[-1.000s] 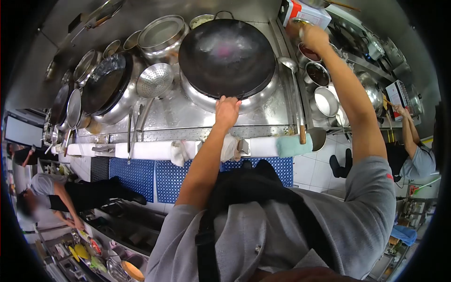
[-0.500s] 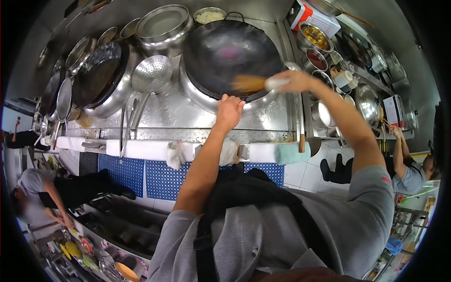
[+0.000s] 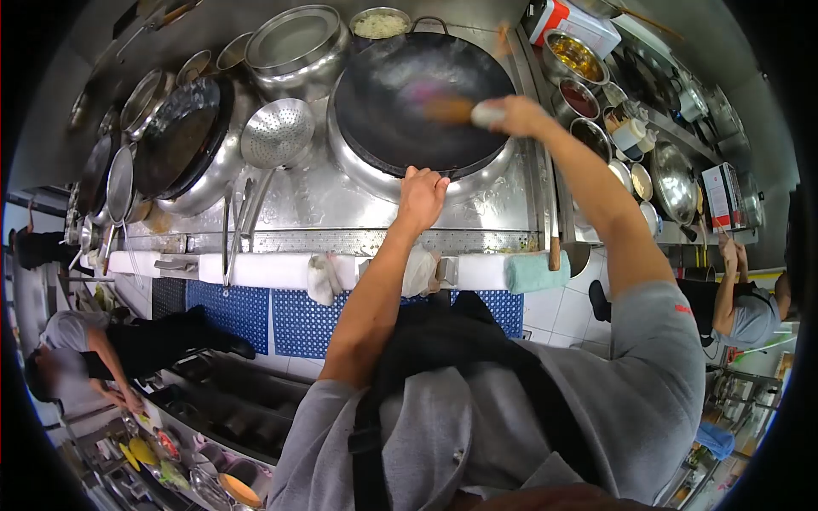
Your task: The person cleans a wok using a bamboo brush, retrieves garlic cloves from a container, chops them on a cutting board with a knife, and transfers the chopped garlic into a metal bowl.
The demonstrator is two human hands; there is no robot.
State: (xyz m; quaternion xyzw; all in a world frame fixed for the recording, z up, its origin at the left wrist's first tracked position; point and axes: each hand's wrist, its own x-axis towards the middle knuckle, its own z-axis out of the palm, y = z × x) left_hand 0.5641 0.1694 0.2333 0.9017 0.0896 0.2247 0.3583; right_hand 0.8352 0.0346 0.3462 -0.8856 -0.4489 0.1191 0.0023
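Observation:
A large black wok point(image 3: 383, 128) sits on the round metal burner ring point(image 3: 349, 175). At its near rim, my left hand point(image 3: 423, 200) is closed on the edge or a handle there; the fingers hide which. My right hand point(image 3: 521, 117) grips the pale handle of a tan wok brush point(image 3: 449, 111). The bristles are smeared by motion over the inside of the wok. A pinkish blur shows beside them, and I cannot make out what it is.
A perforated skimmer point(image 3: 277, 134) lies left of the wok, near a second black wok point(image 3: 179, 140). Bowls of sauces, one a bowl of amber liquid point(image 3: 573, 58), line the right. A long-handled ladle point(image 3: 552, 204) lies between. Co-workers stand at both sides.
My right hand and the brush have moved up and slightly left, from the wok's near right side toward its middle. My left hand stays at the near rim.

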